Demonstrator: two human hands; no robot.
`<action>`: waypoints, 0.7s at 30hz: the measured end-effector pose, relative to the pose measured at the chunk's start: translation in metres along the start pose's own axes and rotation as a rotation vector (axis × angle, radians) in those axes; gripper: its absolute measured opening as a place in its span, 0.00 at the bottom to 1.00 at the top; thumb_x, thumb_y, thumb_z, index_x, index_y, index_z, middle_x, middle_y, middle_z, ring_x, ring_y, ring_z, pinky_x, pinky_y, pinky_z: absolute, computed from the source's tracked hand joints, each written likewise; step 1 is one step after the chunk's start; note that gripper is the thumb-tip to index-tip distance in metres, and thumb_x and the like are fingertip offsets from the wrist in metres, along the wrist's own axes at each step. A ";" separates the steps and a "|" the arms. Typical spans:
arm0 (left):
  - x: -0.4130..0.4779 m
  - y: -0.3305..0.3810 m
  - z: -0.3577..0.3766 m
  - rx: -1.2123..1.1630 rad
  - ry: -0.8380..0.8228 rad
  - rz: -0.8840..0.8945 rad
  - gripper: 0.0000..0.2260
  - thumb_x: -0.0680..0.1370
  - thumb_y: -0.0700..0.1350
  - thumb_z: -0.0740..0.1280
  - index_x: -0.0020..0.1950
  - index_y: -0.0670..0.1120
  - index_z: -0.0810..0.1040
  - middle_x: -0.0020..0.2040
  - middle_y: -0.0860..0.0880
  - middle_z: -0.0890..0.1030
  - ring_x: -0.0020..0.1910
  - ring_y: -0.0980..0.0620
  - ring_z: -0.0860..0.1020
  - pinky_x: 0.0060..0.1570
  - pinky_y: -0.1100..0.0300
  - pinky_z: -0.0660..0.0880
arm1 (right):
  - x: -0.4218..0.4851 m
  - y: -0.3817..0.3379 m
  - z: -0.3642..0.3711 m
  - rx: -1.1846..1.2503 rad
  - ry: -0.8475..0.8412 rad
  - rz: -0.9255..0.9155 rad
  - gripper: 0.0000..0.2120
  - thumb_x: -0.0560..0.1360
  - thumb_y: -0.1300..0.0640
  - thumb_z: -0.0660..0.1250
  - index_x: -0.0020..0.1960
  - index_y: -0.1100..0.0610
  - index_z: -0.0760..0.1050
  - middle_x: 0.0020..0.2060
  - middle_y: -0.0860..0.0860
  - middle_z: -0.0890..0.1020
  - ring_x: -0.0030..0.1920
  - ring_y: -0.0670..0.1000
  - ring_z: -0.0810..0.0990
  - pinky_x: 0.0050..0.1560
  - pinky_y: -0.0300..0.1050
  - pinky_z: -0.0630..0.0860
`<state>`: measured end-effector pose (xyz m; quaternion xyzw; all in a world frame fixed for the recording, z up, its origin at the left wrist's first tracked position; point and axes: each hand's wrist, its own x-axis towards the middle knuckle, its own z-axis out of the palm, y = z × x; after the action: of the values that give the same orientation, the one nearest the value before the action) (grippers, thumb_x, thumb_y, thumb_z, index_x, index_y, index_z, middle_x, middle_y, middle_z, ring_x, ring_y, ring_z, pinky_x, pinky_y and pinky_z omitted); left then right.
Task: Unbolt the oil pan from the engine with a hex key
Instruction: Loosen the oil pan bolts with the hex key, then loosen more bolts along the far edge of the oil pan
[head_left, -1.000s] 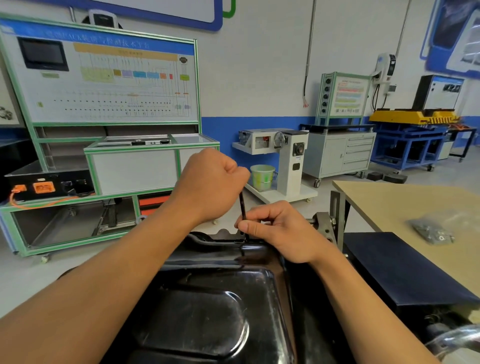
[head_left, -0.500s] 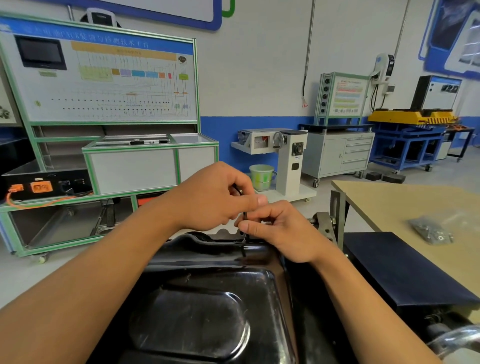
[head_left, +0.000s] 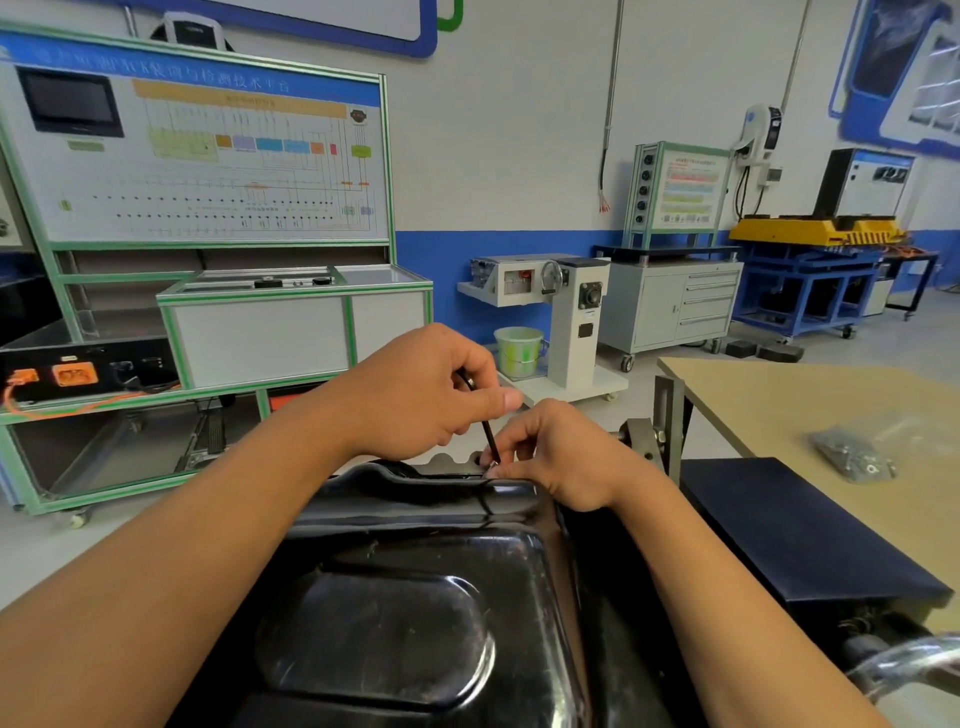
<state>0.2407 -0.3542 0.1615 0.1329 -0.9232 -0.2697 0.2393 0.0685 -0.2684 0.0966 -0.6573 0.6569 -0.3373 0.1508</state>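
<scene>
**Hex key meets the far rim of the oil pan**

My left hand (head_left: 431, 395) is curled round the top of the hex key (head_left: 487, 436). The thumb is stretched out to the right, and the key's bend shows dark between thumb and forefinger. The thin black shaft slants down and to the right out of that fist and reaches the far rim of the oil pan (head_left: 405, 597). There my right hand (head_left: 563, 457) pinches its lower end between thumb and fingertips. The tip is hidden under those fingertips, so I cannot tell whether it sits in a bolt head.

The two hands are almost touching, the left one higher and the right one lower, against the pan's far right corner. The pan is glossy black and fills the foreground between my forearms, its broad dished face turned up. A grey scalloped edge of the engine (head_left: 447, 460) shows just beyond its rim.

To the right stands a tan table (head_left: 779, 395) with a clear bag of small metal parts (head_left: 854, 457) on it. A dark pad (head_left: 789, 525) lies at its near edge. Beyond my hands are a green-framed training board (head_left: 208, 166) and a pale green bucket (head_left: 519, 351).
</scene>
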 end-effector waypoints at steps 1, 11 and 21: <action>0.000 0.000 0.000 -0.007 0.004 0.003 0.13 0.77 0.52 0.71 0.37 0.46 0.81 0.29 0.43 0.79 0.25 0.55 0.75 0.29 0.66 0.72 | -0.001 0.001 0.000 0.006 0.003 -0.005 0.06 0.74 0.61 0.76 0.42 0.50 0.84 0.42 0.56 0.86 0.39 0.50 0.79 0.49 0.48 0.78; 0.001 0.028 -0.005 -0.322 0.243 0.031 0.12 0.76 0.52 0.69 0.39 0.45 0.83 0.30 0.49 0.80 0.30 0.52 0.79 0.30 0.60 0.77 | -0.053 -0.007 -0.034 0.407 0.320 -0.046 0.07 0.73 0.67 0.75 0.46 0.56 0.84 0.35 0.50 0.82 0.37 0.45 0.78 0.43 0.37 0.76; 0.052 0.202 0.145 -0.572 0.130 0.218 0.10 0.79 0.49 0.69 0.41 0.45 0.83 0.28 0.50 0.81 0.28 0.55 0.80 0.30 0.64 0.78 | -0.289 0.014 -0.168 -0.004 0.531 0.170 0.06 0.75 0.59 0.74 0.51 0.57 0.86 0.44 0.47 0.87 0.45 0.45 0.84 0.48 0.37 0.79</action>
<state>0.0988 -0.1453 0.1867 -0.0225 -0.8014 -0.4823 0.3530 -0.0238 0.0504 0.1392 -0.4885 0.7270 -0.4826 -0.0002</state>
